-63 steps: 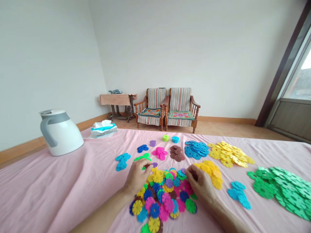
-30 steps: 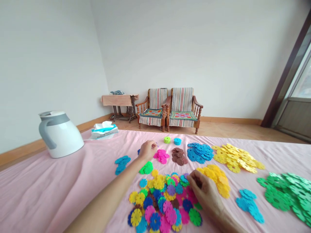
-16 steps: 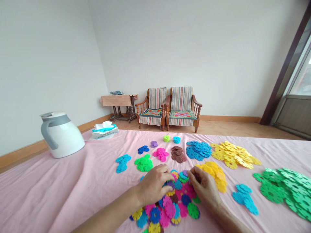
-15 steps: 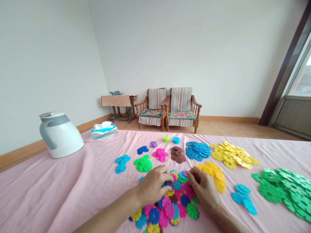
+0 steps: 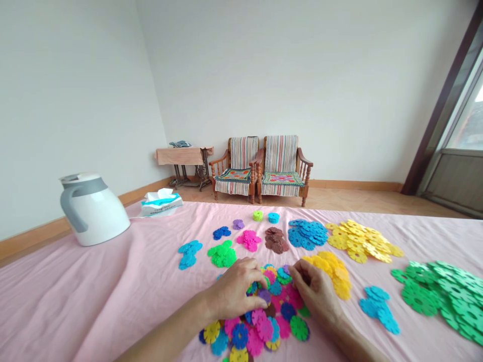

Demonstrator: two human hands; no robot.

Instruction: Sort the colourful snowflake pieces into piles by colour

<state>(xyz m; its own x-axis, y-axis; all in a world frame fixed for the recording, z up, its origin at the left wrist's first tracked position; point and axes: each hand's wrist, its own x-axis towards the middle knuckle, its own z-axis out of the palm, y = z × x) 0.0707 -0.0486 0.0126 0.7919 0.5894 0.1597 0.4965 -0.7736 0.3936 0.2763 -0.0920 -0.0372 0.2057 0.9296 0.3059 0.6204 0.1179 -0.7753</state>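
A heap of mixed-colour plastic snowflake discs (image 5: 263,327) lies on the pink cloth between my hands. My left hand (image 5: 236,286) reaches over the heap's left side, its thumb and curled fingers closed around a purple snowflake disc (image 5: 264,295). At the heap's upper right is my right hand (image 5: 315,286), with thumb and forefinger pinched together. Another purple disc (image 5: 287,269) shows right beside those fingertips; whether they grip it is hidden. Yellow-orange discs (image 5: 334,271) lie just behind my right hand, and bright green discs (image 5: 222,254) lie beyond my left.
Single-colour groups surround the heap: pink discs (image 5: 249,240), brown discs (image 5: 276,240), blue discs (image 5: 307,235), yellow discs (image 5: 360,241) and green discs (image 5: 445,296). A white jug (image 5: 100,213) and a tissue box (image 5: 161,203) stand at the left. Two armchairs (image 5: 260,171) are beyond the cloth.
My left hand has shifted slightly towards me, and the purple disc at its fingertips has come nearer with it. My right hand stays almost in place.
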